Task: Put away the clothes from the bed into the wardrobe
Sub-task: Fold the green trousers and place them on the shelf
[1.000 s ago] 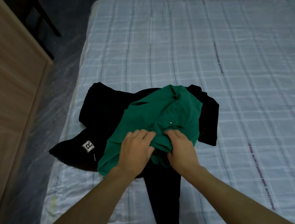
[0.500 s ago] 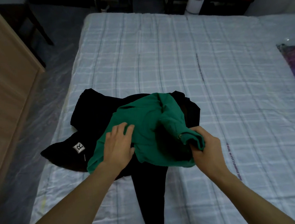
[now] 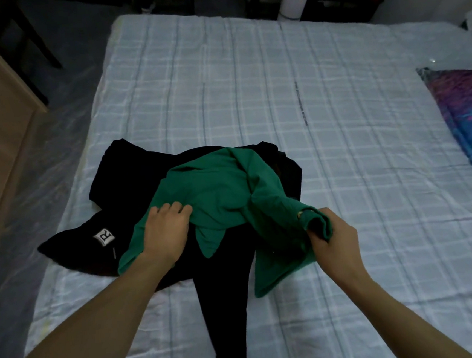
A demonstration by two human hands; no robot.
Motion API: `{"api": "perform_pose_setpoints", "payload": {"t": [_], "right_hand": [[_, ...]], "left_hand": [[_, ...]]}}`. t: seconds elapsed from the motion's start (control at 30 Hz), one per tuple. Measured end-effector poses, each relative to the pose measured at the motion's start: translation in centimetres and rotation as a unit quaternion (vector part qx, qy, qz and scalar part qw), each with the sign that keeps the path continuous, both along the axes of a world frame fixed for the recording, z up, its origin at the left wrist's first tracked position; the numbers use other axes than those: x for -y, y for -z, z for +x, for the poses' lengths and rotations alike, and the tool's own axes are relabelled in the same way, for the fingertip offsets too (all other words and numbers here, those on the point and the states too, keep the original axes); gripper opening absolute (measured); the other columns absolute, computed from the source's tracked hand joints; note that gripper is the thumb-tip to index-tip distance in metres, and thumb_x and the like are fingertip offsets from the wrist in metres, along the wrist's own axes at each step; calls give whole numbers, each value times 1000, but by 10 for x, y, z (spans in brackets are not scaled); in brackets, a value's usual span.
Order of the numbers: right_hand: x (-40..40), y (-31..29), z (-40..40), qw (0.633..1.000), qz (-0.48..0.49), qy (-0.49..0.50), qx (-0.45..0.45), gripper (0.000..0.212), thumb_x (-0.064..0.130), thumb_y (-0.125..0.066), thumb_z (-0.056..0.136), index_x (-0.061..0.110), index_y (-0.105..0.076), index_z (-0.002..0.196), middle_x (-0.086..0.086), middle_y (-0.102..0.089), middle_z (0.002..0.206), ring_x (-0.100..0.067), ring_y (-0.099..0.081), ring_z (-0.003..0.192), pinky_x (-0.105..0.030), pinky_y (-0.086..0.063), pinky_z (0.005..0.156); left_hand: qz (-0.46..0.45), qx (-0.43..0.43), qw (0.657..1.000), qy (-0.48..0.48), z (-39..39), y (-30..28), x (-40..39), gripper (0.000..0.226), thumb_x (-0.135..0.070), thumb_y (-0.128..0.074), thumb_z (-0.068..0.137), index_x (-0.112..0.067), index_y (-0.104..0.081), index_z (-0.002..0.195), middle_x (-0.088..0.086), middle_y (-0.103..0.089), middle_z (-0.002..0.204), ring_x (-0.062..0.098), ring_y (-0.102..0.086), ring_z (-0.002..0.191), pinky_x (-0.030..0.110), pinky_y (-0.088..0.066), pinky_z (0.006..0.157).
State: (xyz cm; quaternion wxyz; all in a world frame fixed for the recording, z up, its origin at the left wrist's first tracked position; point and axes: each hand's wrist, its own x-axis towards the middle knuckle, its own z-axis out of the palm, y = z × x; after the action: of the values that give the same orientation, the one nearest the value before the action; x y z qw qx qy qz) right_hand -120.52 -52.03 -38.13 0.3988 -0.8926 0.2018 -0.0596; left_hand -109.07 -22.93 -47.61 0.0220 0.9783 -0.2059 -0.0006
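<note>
Since half a second ago, my right hand [image 3: 332, 237] is drawing a bunched end of the green garment [image 3: 219, 191] further out to the right, off the black clothes [image 3: 133, 188] on the bed [image 3: 248, 77]. Going left to right: my left hand [image 3: 166, 232] is lying on the green cloth, fingers curled into it, pinning it; my right is gripping the bunch. It's looking soft, light and floppy, so I'd gather it by the thick folds.

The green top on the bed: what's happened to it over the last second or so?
The right hand gripped a bunched end of the green top and drew it out to the right, off the black clothes. The left hand stayed on the top's left part. The black clothes have not moved on the bed.
</note>
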Motion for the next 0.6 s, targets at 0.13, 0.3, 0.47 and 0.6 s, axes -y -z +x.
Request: {"api": "perform_pose_setpoints", "payload": {"t": [0.13,0.3,0.47,0.6], "right_hand": [[2,7,2,999,16,35,-15,9,9,-64,92,7,-62,84,-2,-63,72,-7,-59,71,-13,-45,56],[-3,1,5,992,98,79,-28,22,24,-62,94,6,-63,82,-9,-67,75,-25,-65,73,-40,-54,65],[-19,-27,5,982,167,82,14,20,24,-63,94,7,-65,86,-10,-70,81,-28,-68,79,-48,-58,72],[-32,-60,-2,969,229,73,46,19,28,-64,92,9,-68,90,-11,-73,85,-31,-70,83,-56,-57,73]], "left_hand": [[-33,-7,999,9,-8,1,-1,25,2,-78,65,-12,-64,80,5,-58,67,28,-57,60,35,-38,59],[-63,-66,996,19,-29,-19,13,22,-9,-79,66,-18,-64,80,0,-60,71,25,-60,64,31,-31,62],[-177,-136,974,36,-60,-69,48,32,-48,-68,83,-26,-64,106,-8,-64,99,15,-57,94,35,-43,80],[-294,-239,924,48,-103,-110,80,60,-63,-63,76,-31,-53,125,-14,-56,114,6,-50,106,30,-42,93]]}}
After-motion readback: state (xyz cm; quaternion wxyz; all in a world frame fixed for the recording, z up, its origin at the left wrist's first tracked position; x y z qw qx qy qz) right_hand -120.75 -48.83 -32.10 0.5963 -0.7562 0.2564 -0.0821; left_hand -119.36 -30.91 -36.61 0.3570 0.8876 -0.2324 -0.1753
